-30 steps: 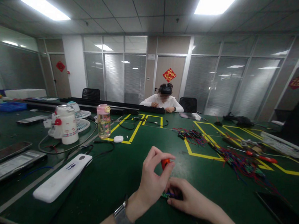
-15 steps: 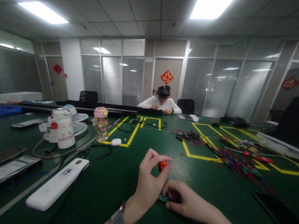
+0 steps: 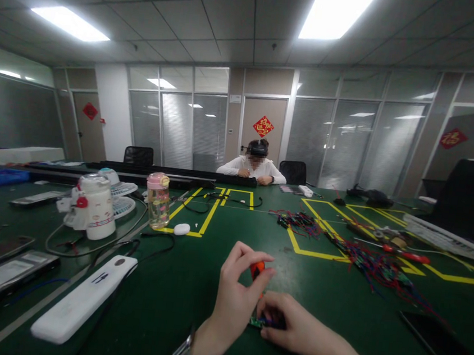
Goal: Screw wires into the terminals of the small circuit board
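Note:
My left hand (image 3: 234, 290) is raised over the table, thumb and fingers closed around the handle of an orange-and-black screwdriver (image 3: 257, 269). The tool stands roughly upright; its lower end is mostly hidden behind my thumb and fingers. Just below, my right hand (image 3: 295, 324) lies low on the tabletop and grips a small green circuit board (image 3: 256, 322). Dark wires show at the board under my curled right fingers, which cover most of it. The screwdriver points down toward the board, but whether its tip touches it I cannot tell.
Bundles of wired boards (image 3: 374, 265) lie to the right, with a red-handled tool (image 3: 407, 253) and a dark tablet-like slab (image 3: 435, 345). On the left are a white power strip (image 3: 84, 300), a white bottle (image 3: 100, 208) and a pink-lidded bottle (image 3: 158, 200). Another person (image 3: 255, 165) sits opposite.
The view has tilted up and shifted slightly. Both hands keep nearly the same pose, and my left fingers have turned a little around the screwdriver handle.

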